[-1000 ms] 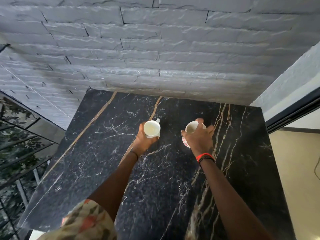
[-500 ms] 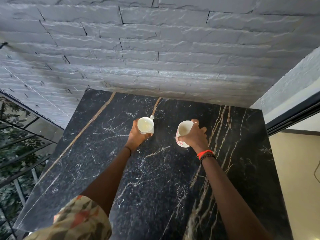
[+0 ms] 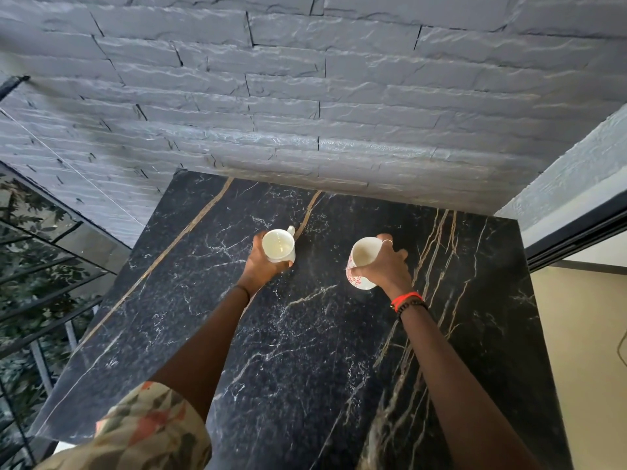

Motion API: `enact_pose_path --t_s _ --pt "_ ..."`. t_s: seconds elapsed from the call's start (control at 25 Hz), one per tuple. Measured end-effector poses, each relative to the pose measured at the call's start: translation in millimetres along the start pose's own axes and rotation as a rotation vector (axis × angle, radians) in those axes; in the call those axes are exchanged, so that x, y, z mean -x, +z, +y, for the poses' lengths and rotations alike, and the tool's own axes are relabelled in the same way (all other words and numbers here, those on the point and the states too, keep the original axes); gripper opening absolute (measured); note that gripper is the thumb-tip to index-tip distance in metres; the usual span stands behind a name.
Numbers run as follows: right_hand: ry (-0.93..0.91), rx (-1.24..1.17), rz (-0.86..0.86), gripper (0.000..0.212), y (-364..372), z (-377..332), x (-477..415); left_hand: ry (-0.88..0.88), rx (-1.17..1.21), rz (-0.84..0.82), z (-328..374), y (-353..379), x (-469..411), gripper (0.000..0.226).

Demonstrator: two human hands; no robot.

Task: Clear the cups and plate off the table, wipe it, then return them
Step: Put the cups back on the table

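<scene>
A plain white cup with its handle pointing away from me is gripped from below and the side by my left hand, over the far middle of the black marble table. My right hand grips a white cup with a red pattern, tilted so its mouth faces up and left. Both cups look empty. Whether they touch the tabletop I cannot tell. No plate is in view.
A grey stone-brick wall runs along the table's far edge. A metal railing with foliage behind it lies to the left. On the right are a dark window frame and a beige floor.
Both hands have carried their cups farther across the table toward the wall. The patterned cup has tipped so more of its inside shows.
</scene>
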State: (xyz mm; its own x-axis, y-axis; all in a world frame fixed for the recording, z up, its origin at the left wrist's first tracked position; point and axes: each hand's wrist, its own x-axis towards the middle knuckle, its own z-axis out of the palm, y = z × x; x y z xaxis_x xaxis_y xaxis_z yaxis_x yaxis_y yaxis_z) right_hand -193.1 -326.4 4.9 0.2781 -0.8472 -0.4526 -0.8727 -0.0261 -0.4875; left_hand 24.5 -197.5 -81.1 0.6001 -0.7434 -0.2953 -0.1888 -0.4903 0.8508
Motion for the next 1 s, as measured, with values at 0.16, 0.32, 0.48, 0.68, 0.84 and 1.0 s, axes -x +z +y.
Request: enact_pose_path --t_s 0.16,0.32,0.48,0.68,0.84,1.0 --pt "0.005 0.033 -0.032 0.111 -8 -2 6 0.014 0.029 0.024 6 -3 10 0.103" --pt "-0.08 0.131 0.159 0.11 -3 -13 25 0.005 0.005 0.077 1 -17 44 0.1" --pt "-0.254 0.058 0.352 0.088 23 -29 55 0.04 0.07 0.249 -9 -35 94 0.079" --pt "-0.494 -0.026 0.343 0.071 87 -46 114 0.123 0.058 0.529 -50 -59 176 0.044" --pt "-0.589 -0.098 0.225 0.067 145 -48 172 0.097 0.054 0.672 -100 -79 249 0.04" --pt "-0.673 -0.101 0.125 0.06 203 -40 240 0.068 0.038 0.781 -154 -100 336 0.037"
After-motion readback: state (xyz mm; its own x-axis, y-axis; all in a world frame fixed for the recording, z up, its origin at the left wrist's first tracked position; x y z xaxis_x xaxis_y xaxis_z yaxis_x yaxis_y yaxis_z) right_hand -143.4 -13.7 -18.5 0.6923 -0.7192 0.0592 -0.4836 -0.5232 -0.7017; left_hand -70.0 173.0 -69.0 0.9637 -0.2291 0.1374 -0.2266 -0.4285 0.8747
